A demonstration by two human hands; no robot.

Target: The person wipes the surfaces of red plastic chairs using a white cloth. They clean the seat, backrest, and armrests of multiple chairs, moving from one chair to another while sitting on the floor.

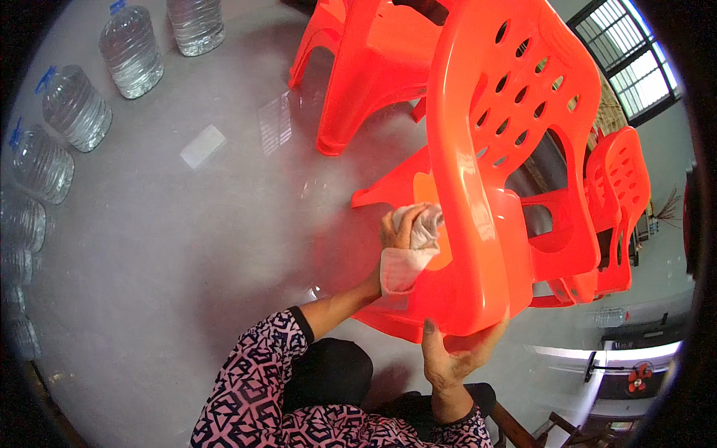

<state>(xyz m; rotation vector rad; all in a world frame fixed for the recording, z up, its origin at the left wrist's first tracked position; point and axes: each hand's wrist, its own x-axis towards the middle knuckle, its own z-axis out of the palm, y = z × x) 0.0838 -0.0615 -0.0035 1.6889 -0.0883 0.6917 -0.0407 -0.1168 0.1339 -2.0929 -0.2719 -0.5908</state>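
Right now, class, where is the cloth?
In the head view the cloth sits just right of centre, bunched in the left hand and pressed against the orange plastic chair, whose lower edge the right hand grips.

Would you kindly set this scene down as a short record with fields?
Left hand: grip shut on a white cloth, pressed against the side of an orange chair
Right hand: grips the chair's lower edge
Chair: plastic, back with holes, tilted toward the person
Other chairs: orange, behind and to the right
Bottles: large, clear, along the floor at left
Floor: grey, glossy
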